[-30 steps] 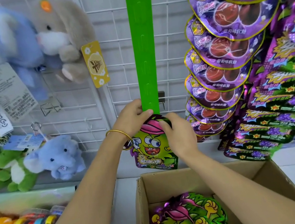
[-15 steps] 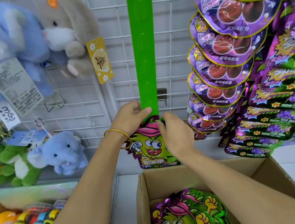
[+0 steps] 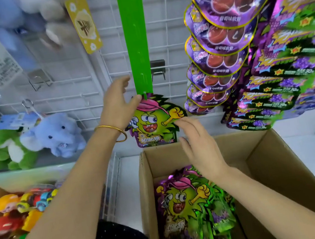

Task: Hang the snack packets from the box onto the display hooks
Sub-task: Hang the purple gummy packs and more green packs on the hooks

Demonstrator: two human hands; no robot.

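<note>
Nearest is the open cardboard box (image 3: 230, 149), set low and to the right, with a stack of green monster snack packets (image 3: 184, 200) lying flat inside. To its left, a tray of bright plastic toys (image 3: 21, 209) sits at about the same depth.

Over the box's far edge hovers the right hand (image 3: 200, 145), holding nothing, fingers loose and straight, their tips just at the lower right edge of the hung packet (image 3: 153, 122); whether they touch it I cannot tell. The hands are apart. The left hand (image 3: 116, 105), with a gold bangle (image 3: 112, 128) at the wrist, is a little farther and higher, fingers spread and gripping nothing, its thumb against the packet's top.

That packet hangs upright from the bottom end of the green display strip (image 3: 136, 39), which runs straight down the white wire grid (image 3: 167, 34).

Farther right, purple round packets (image 3: 221, 31) overlap down a column, with grape packets (image 3: 283, 77) beside them. On the far left hang a blue elephant plush (image 3: 59, 133) and a yellow tag (image 3: 83, 25).
</note>
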